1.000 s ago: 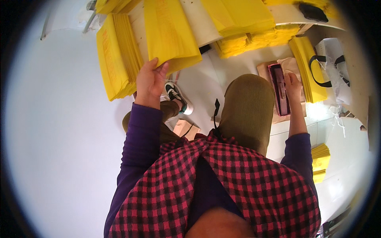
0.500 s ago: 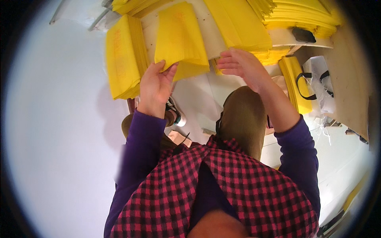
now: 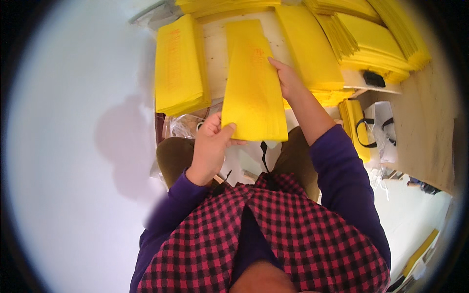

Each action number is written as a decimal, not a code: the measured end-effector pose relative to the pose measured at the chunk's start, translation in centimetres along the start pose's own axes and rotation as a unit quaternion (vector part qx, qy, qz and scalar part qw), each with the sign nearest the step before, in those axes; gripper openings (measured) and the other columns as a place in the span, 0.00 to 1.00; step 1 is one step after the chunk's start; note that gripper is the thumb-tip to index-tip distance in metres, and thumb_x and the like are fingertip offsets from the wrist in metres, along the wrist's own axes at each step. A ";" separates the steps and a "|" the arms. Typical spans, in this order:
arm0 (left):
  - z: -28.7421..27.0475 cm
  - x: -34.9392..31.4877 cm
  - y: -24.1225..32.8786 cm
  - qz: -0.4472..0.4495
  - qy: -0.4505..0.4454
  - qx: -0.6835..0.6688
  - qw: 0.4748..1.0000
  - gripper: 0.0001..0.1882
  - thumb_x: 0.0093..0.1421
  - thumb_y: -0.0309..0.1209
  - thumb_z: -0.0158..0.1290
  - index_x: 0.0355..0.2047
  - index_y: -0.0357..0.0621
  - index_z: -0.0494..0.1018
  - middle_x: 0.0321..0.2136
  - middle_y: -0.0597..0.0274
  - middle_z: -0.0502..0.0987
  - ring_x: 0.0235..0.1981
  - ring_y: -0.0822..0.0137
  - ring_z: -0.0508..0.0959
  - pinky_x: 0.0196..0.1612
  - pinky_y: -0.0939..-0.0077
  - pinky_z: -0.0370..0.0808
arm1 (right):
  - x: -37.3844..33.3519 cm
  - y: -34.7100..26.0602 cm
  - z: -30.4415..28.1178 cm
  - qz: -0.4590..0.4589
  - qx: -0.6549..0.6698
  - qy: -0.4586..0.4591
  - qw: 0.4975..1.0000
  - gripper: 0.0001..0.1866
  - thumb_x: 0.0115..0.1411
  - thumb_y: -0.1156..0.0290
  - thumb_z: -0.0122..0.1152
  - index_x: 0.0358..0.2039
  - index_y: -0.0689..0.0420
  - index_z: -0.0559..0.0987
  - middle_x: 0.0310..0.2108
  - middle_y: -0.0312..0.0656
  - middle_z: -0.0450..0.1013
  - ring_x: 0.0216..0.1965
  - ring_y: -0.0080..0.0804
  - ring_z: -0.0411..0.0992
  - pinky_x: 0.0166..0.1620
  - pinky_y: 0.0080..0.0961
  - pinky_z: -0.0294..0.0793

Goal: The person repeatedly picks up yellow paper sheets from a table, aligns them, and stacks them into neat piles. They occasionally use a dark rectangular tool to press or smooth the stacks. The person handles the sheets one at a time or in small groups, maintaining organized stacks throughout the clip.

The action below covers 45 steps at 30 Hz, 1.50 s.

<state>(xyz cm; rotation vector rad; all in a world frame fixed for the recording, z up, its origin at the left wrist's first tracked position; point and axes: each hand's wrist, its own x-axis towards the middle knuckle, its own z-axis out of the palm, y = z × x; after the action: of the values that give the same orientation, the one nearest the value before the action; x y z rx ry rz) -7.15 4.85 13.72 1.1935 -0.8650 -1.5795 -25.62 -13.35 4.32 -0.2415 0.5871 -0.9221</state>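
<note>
- Pale wooden desk (image 3: 430, 122) fills the top of the view, loaded with stacks of yellow padded envelopes, and a plain white wall takes up the whole left side.
- Centre stage: one bundle of yellow envelopes (image 3: 254, 83), held up lengthwise above the lap, between the stacks on the desk.
- Left hand (image 3: 211, 146) grips the bundle's lower left corner, thumb on the top face and fingers (image 3: 210, 128) curled underneath, pinching that corner.
- Right hand (image 3: 288, 80) is on the bundle's right edge, higher up, its fingers lying along that edge and pressed close together; how far they wrap behind, I cannot tell.
- Left of the bundle, a separate thick stack of yellow envelopes (image 3: 180, 63) sits on the desk, apart from the held one.
- Right of it, a fanned heap of yellow envelopes (image 3: 371, 44) spreads across the upper right, with a small black object (image 3: 373, 78) at its lower edge.
- Lower right on the desk side: a white bag with black handles (image 3: 378, 129), with more yellow envelopes standing upright just beside it.
- Below the hands: olive-brown trousers, purple sleeves and a red-and-black checked shirt (image 3: 273, 234).
</note>
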 end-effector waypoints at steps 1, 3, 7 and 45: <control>-0.5 -0.5 0.0 0.011 -0.010 0.031 0.999 0.13 0.62 0.23 0.42 0.47 0.36 0.65 0.38 0.59 0.76 0.34 0.71 0.77 0.35 0.76 0.77 | 0.1 0.1 0.1 -0.008 -0.016 -0.014 1.000 0.20 0.63 0.64 0.48 0.51 0.63 0.68 0.47 0.48 0.71 0.47 0.39 0.71 0.49 0.37 0.72; -1.4 -1.3 0.2 0.031 -0.021 0.047 0.998 0.13 0.62 0.23 0.42 0.47 0.35 0.65 0.38 0.59 0.75 0.34 0.71 0.77 0.35 0.77 0.77 | 0.0 0.3 1.0 -0.021 -0.035 0.018 0.999 0.19 0.62 0.68 0.48 0.51 0.63 0.67 0.47 0.49 0.70 0.46 0.40 0.71 0.49 0.37 0.73; -3.2 -2.8 1.0 0.081 -0.025 0.056 0.995 0.13 0.62 0.22 0.42 0.47 0.32 0.64 0.37 0.59 0.75 0.36 0.72 0.77 0.35 0.78 0.77 | -1.5 -0.1 4.9 -0.143 -0.091 -0.047 0.984 0.18 0.61 0.72 0.48 0.51 0.64 0.66 0.46 0.48 0.70 0.46 0.40 0.71 0.49 0.36 0.73; -16.7 2.1 3.2 0.171 0.262 0.015 0.950 0.18 0.60 0.24 0.47 0.49 0.37 0.60 0.19 0.66 0.68 0.12 0.80 0.63 0.14 0.88 0.59 | 12.9 2.4 17.0 -0.306 -0.635 0.089 0.704 0.25 0.57 0.68 0.56 0.52 0.66 0.68 0.47 0.46 0.71 0.50 0.33 0.67 0.53 0.25 0.63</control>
<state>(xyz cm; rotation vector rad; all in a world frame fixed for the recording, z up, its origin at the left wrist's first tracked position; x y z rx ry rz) 9.60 1.89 11.44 1.3186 -0.6944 -0.9080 -8.27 -23.20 12.41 -1.7098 1.3226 -1.0311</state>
